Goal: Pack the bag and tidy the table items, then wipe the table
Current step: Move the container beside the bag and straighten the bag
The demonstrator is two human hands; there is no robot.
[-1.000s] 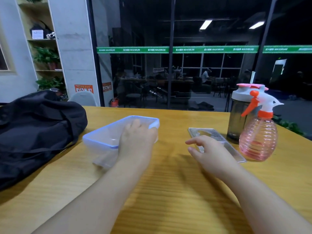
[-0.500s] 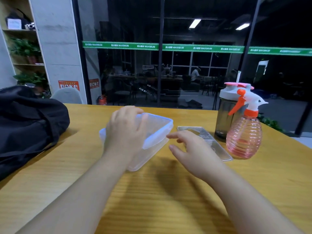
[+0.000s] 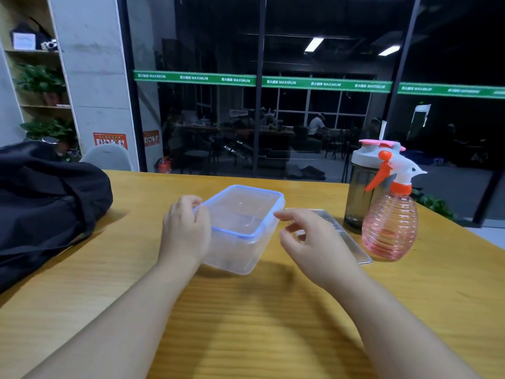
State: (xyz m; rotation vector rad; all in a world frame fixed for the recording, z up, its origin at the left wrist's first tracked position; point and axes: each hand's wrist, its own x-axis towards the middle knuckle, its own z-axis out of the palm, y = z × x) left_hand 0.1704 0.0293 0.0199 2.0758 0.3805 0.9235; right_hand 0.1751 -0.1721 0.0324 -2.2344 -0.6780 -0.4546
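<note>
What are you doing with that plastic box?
A person is tidying a wooden table. Their left hand grips the left side of a clear plastic box with a blue-rimmed lid, and their right hand reaches toward its right edge, fingers loosely curled and holding nothing. A black bag lies on the left. A comb, a dark shaker bottle and a pink spray bottle sit on the right.
</note>
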